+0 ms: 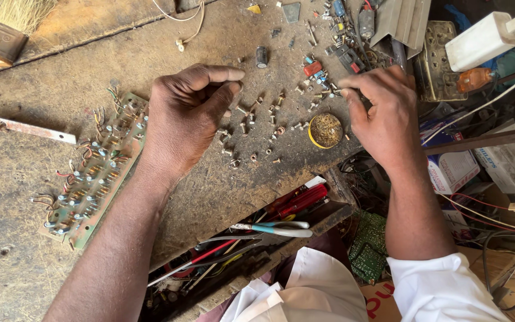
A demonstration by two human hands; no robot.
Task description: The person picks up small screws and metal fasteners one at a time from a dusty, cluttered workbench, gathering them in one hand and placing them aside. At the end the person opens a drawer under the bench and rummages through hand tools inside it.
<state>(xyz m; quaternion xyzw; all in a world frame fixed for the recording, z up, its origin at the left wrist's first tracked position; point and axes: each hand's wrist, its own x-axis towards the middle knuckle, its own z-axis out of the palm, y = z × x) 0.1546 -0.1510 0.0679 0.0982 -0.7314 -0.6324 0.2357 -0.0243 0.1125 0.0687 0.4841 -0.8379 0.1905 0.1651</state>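
Observation:
My left hand (187, 116) rests on the worn wooden bench (25, 149), fingers curled and thumb meeting forefinger near small loose screws and parts (251, 134); whether it pinches one I cannot tell. My right hand (379, 113) hovers at the bench's right edge, fingertips pinched together over tiny components (323, 89), something small perhaps between them. A green circuit board (93, 173) with cut coloured wires lies left of my left wrist. A round yellow tin (325, 130) with brownish contents sits between the hands.
A metal strip (28, 129) lies at the far left. Below the bench edge an open drawer holds pliers (275, 228), red-handled tools (296, 201) and another green board (369, 244). A white charger (481, 40), cables and boxes crowd the right side. A black capacitor (261, 56) stands above.

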